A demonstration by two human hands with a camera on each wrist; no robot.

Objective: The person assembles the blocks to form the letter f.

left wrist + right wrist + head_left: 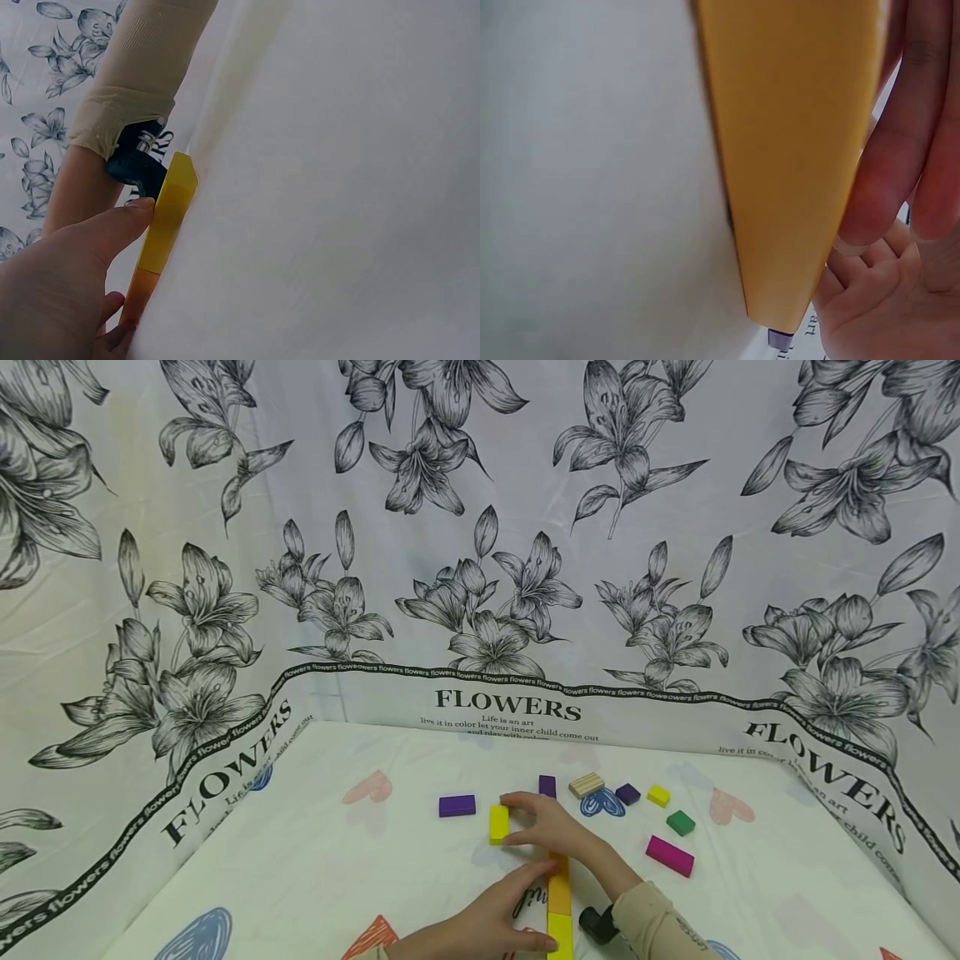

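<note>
In the head view my right hand [555,825] reaches across to a yellow block [498,825], its index finger and thumb pinching the block at either end. My left hand [483,918] lies beside a straight row of blocks, with an orange block [559,892] and a yellow block [559,931] at the near end. In the left wrist view the left thumb touches that yellow block [169,221], with other fingers by the orange block [140,289]. A purple block [547,787] shows beyond the right hand, which hides part of the row. An orange surface [787,150] fills the right wrist view's middle.
A purple block [457,806] lies left. To the right are a striped wooden block [587,785], a small purple block [627,793], a small yellow block [658,795], a green block [681,822] and a magenta block [670,856]. Floral curtains [480,610] surround the white cloth [300,860].
</note>
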